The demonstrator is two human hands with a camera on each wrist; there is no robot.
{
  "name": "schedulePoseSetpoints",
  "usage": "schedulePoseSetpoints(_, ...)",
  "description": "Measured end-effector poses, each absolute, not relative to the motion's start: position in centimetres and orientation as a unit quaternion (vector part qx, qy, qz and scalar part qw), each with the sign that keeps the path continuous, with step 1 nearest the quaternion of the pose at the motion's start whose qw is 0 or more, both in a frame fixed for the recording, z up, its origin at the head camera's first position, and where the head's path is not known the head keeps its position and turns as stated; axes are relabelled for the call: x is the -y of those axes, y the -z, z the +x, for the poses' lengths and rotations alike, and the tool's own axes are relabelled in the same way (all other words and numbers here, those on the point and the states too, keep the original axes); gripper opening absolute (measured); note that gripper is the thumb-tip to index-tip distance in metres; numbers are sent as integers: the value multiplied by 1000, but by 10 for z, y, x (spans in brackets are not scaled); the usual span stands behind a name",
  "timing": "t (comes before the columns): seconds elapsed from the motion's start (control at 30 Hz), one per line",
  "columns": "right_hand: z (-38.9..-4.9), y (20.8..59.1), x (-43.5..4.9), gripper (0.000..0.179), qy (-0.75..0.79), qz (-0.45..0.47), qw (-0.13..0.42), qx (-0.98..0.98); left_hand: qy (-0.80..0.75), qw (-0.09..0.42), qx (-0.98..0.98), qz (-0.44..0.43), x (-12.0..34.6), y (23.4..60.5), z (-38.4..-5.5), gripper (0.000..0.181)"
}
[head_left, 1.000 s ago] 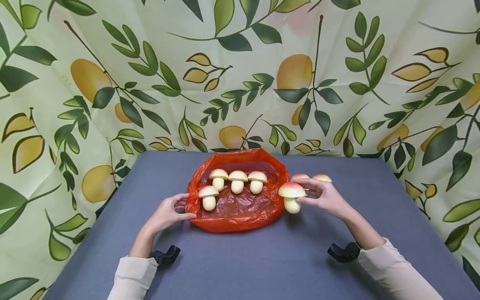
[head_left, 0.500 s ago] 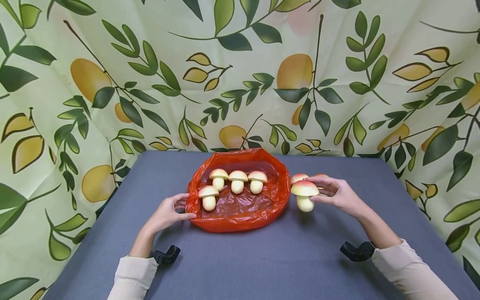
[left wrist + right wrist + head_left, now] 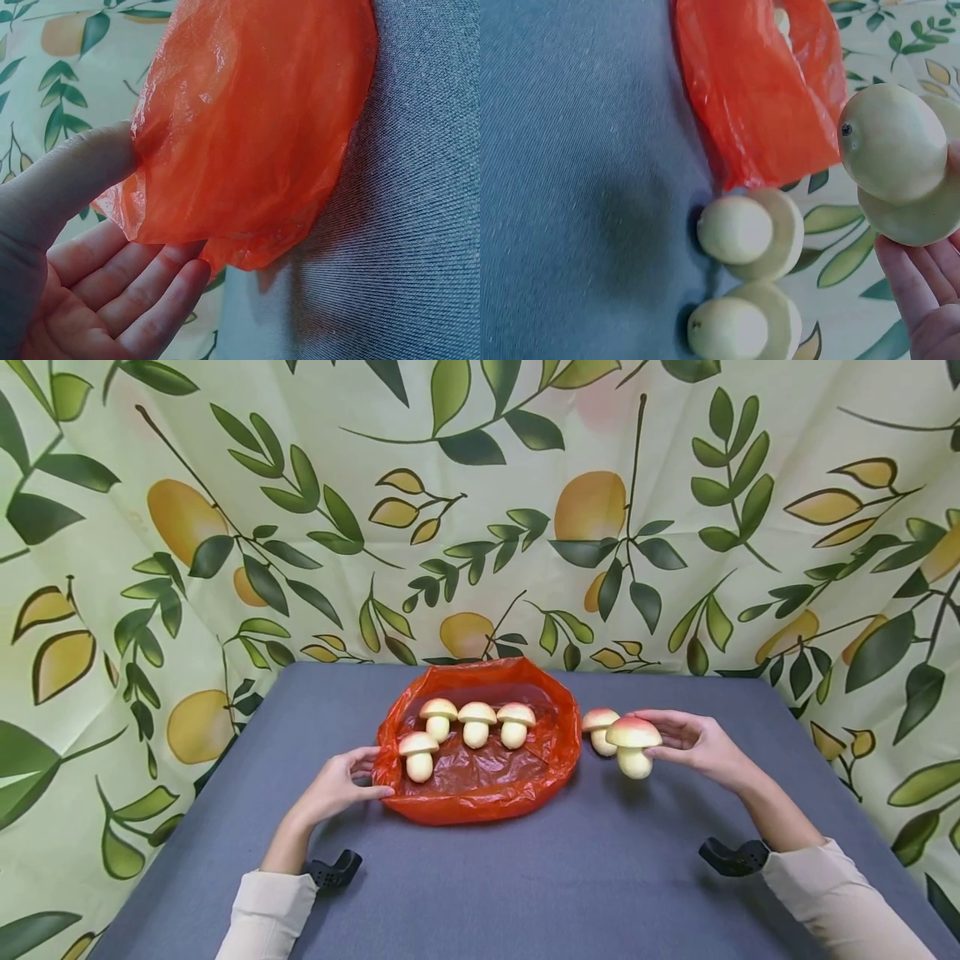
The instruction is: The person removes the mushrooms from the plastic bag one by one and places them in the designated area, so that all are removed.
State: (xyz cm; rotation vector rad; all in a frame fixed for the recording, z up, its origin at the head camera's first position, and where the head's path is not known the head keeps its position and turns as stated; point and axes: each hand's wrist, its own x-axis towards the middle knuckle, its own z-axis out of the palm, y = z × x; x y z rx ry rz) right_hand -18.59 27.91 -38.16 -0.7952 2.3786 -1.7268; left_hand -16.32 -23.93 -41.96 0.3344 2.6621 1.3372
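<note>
Left hand (image 3: 339, 787), left of centre, loosely curved, pinches side of red bag (image 3: 465, 811), four mushrooms (image 3: 475, 727) inside; hold rim steady, mouth wide. Right hand (image 3: 697, 747), right of centre, partly curled, pinches held mushroom (image 3: 634, 752); best gripped lightly, clear of loose mushroom (image 3: 600, 727) on table (image 3: 480, 893). Another mushroom (image 3: 730, 330), hidden behind right hand in head view, shows bottom centre of right-wrist view.

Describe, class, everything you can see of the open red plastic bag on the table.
The glossy, wrinkled, thin red plastic-looking bag sits on the blue-grey fabric-covered table, its wide mouth open upward. Four pale yellow, mushroom-shaped objects are inside, three in a row behind one at left. The person's bare left hand holds its left edge.
</note>
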Motion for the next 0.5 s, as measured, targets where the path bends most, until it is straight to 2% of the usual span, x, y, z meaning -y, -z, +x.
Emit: schedulePoseSetpoints(0.5,-183,387,-314,47,553,-214,20,-805,-440,73,-888,114,238,418,-161,66)
